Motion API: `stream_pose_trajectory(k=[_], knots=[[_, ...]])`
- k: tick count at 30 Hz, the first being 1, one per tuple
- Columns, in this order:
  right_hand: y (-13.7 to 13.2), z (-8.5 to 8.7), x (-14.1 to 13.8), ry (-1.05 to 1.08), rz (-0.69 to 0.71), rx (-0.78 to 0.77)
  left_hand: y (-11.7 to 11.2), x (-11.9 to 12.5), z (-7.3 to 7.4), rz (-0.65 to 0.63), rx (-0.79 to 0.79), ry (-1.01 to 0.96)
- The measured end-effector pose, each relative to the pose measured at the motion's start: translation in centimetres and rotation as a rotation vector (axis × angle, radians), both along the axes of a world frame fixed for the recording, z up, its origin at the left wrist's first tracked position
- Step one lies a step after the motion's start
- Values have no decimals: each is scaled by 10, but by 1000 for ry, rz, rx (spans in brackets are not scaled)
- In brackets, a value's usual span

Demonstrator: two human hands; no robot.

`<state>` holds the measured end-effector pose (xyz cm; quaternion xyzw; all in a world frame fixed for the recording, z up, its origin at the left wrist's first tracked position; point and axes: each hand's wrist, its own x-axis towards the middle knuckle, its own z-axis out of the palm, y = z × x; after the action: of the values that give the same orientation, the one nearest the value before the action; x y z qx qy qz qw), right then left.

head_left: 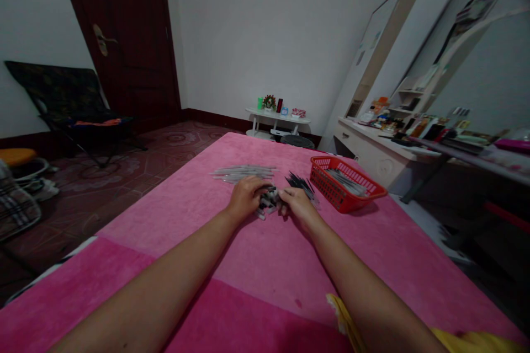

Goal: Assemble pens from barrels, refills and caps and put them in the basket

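Observation:
A small heap of short black and pale grey pieces [268, 202], perhaps pen caps, lies on the pink cloth between my hands. My left hand [245, 197] curls its fingers around the heap's left side. At the heap's right edge, my right hand [300, 204] has its fingers bent together; whatever they pinch is too small to make out. Just beyond my left hand is a bundle of long, thin pale sticks [244, 172] resembling pen barrels. Thin black sticks [298, 181] with pale ends lie behind my right hand, partly covered by it.
A red plastic basket [345, 201] holding more thin pale sticks stands on the pink cloth [265, 265] to the right. Beyond are a low white table [277, 116] and a cluttered dresser [372, 146]. A folding chair [74, 99] stands left, near the door.

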<state>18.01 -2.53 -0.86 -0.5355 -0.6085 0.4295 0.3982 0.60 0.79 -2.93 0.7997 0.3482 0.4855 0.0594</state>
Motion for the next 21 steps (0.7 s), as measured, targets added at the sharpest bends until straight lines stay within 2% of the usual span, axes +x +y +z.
stream_pose_trajectory(k=[3, 5, 9, 13, 16, 19, 21], knots=[[-5, 1, -2, -452, 38, 314, 3, -2, -1, 58, -46, -69], [-9, 2, -3, -710, 67, 453, 4, -2, -2, 65, -74, -91], [-15, 5, -5, -935, 117, 490, 4, -2, -2, 63, -96, -88], [-15, 13, -3, -966, 97, 470, 4, -2, -4, 70, -107, -92], [-13, 18, 2, -906, 36, 425, 4, -2, -4, 57, -117, -100], [-9, 17, 5, -691, -48, 437, 4, -5, 1, 31, -79, -181], [-4, 14, 6, -431, -84, 389, 5, -7, 8, 27, -51, -295]])
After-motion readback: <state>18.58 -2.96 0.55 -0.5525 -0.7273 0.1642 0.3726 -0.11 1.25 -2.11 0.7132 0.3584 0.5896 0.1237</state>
